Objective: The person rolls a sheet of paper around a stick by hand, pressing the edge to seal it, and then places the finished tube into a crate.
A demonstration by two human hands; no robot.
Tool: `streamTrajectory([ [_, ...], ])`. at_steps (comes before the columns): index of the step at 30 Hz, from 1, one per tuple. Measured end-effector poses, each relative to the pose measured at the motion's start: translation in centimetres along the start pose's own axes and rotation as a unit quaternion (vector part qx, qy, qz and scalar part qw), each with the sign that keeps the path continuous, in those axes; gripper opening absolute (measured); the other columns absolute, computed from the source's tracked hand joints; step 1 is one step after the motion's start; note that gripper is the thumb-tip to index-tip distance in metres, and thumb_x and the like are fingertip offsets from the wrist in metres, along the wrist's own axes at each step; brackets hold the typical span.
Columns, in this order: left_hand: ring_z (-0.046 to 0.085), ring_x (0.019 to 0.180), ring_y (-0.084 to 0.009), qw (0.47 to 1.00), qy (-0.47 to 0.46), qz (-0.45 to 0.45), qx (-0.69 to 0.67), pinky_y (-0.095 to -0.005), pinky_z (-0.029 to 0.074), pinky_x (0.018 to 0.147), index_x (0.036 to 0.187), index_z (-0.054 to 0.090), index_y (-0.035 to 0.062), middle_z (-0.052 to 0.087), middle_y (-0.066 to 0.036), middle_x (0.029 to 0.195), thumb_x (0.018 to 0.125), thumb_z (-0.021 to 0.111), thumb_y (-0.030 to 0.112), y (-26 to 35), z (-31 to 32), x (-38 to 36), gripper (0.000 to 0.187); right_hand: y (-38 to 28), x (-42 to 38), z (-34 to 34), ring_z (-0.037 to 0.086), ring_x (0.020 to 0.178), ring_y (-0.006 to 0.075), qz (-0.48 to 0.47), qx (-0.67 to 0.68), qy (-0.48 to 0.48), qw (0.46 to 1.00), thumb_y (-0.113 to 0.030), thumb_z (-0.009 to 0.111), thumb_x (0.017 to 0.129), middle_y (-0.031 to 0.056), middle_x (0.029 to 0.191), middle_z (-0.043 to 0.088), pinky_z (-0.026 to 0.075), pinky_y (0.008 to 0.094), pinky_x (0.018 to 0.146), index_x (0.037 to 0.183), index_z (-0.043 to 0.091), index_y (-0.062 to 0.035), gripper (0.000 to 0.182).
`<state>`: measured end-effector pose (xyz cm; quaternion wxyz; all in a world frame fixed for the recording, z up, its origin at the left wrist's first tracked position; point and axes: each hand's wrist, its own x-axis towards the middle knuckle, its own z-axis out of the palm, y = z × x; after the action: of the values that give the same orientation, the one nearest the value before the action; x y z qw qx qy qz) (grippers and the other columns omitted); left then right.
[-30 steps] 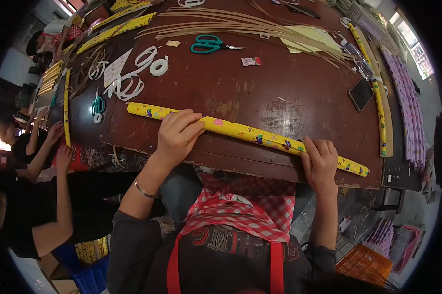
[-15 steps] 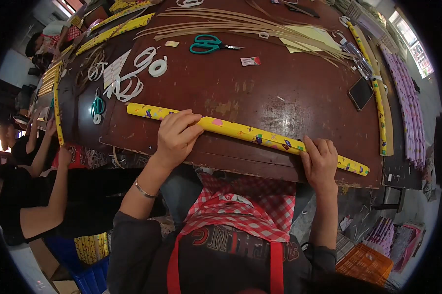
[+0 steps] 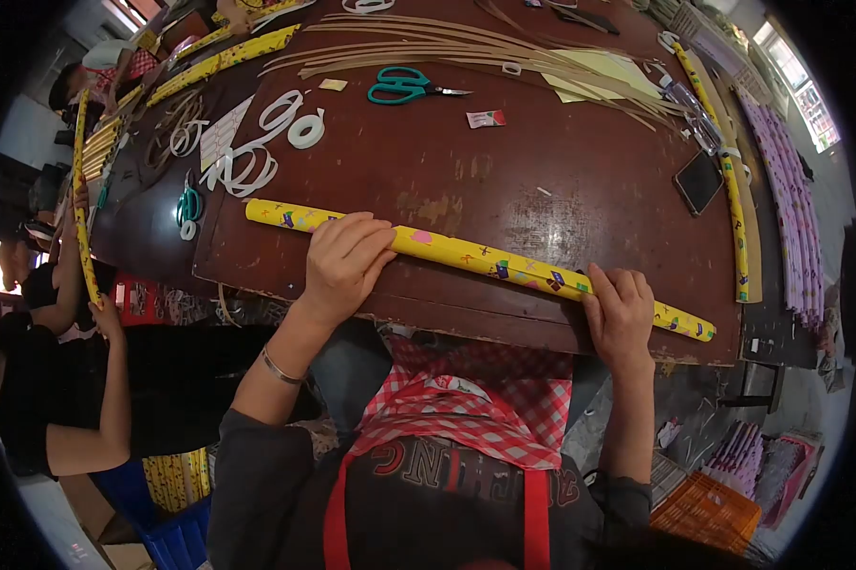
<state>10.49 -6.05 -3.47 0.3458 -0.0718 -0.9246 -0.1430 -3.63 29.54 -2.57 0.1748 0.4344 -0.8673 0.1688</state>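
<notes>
A long yellow patterned roll lies at a slant near the front edge of the brown table, its left end farther from me than its right. My left hand is closed around it left of the middle, fingers over the top. Toward the right end, my right hand grips the same roll, thumb on the near side. Beyond the roll lie teal-handled scissors, a small red and white packet and a roll of white tape.
Loose white tape strips and a second pair of scissors lie at the left. Long brown strips cross the back. A phone and another yellow roll are at right. A co-worker's hand holds a yellow roll.
My hands and the roll between them have stayed almost still. At the left, the co-worker has raised and shifted their yellow roll to the left, away from the table.
</notes>
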Motion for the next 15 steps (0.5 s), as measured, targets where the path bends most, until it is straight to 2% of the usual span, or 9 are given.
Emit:
streamTrajectory([
  [11, 0.066, 0.1, -0.0268, 1.0, -0.014, 0.004, 0.007, -0.0401, 0.049, 0.083, 0.092, 0.071, 0.0074, 0.069, -0.005, 0.102, 0.071, 0.081, 0.007, 0.01, -0.14, 0.18, 0.023, -0.01, 0.06, 0.03, 0.057, 0.09, 0.0294, 0.001, 0.001, 0.001, 1.0, -0.019, 0.075, 0.081, 0.0095, 0.095, 0.06, 0.045, 0.0421, 0.076, 0.115, 0.068, -0.0061, 0.038],
  [15, 0.066, 0.099, -0.0266, 1.0, 0.007, 0.012, -0.011, -0.0401, 0.049, 0.082, 0.094, 0.071, 0.0078, 0.069, -0.005, 0.101, 0.071, 0.08, 0.007, -0.51, 0.22, -0.4, 0.024, -0.01, -0.02, -0.04, 0.057, 0.089, 0.0295, 0.003, 0.006, -0.001, 1.0, -0.019, 0.075, 0.081, 0.0096, 0.095, 0.06, 0.045, 0.042, 0.076, 0.115, 0.068, -0.0063, 0.037],
])
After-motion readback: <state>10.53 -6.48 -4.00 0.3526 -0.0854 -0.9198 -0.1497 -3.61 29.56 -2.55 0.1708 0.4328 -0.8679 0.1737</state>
